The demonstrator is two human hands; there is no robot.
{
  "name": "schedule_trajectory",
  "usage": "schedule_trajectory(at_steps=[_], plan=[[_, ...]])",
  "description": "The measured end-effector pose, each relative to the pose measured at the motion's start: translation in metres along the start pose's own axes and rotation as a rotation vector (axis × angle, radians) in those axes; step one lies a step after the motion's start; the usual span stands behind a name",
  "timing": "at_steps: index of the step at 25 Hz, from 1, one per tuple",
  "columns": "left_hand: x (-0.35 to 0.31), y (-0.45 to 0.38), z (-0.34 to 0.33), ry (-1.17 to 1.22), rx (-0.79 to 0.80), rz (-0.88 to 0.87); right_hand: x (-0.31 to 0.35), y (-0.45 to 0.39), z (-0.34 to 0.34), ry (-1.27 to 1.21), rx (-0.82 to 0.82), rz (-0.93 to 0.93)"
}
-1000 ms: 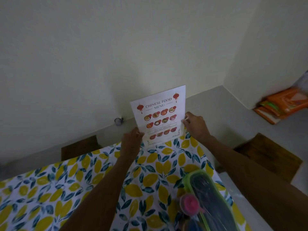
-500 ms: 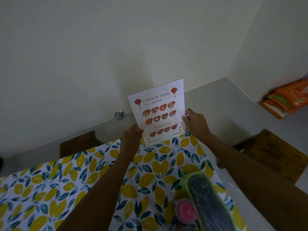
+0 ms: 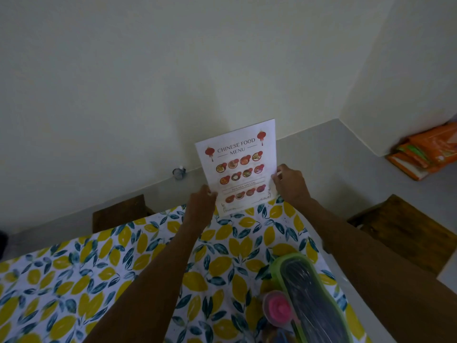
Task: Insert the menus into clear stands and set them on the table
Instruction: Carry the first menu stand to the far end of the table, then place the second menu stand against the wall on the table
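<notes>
Pale walls meet a grey floor behind the table (image 3: 103, 273), which carries a lemon-print cloth. You hold the menu (image 3: 238, 167) upright at the table's far edge, long axis vertical, printed face toward you. Your left hand (image 3: 200, 206) pinches the lower left edge; your right hand (image 3: 290, 184) pinches the right edge, slightly higher. Both grips are narrow and closed on the sheet. The bottom edge sits at or just above the cloth; whether a clear stand already encloses the sheet cannot be told. The sheet lies directly between both hands, so either is equally near. Judgement: seat the base flat, then release both edges together to avoid tipping. A green-rimmed container (image 3: 314, 300) sits near your right forearm.
</notes>
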State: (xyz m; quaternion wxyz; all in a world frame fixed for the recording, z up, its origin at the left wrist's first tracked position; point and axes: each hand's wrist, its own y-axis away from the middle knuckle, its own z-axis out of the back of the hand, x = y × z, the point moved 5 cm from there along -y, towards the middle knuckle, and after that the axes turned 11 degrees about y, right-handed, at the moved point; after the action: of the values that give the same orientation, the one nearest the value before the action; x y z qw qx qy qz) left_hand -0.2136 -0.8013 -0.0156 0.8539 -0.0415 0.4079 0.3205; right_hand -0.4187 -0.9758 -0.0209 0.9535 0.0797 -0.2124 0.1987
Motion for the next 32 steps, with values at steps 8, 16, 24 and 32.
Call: schedule_trajectory(at_steps=[8, 16, 24, 32], plan=[[0.01, 0.045, 0.039, -0.519, -0.098, -0.204, 0.05, 0.06, 0.017, 0.508, -0.016, 0.083], [0.068, 0.156, 0.123, -0.55, -0.12, -0.205, 0.166, 0.192, -0.009, 0.614, 0.098, 0.369], [0.234, 0.332, 0.258, -0.477, -0.184, -0.057, 0.341, 0.387, -0.109, 0.627, 0.191, 0.554], [0.408, 0.492, 0.398, -0.496, -0.317, 0.163, 0.518, 0.548, -0.211, 0.581, 0.253, 0.797]])
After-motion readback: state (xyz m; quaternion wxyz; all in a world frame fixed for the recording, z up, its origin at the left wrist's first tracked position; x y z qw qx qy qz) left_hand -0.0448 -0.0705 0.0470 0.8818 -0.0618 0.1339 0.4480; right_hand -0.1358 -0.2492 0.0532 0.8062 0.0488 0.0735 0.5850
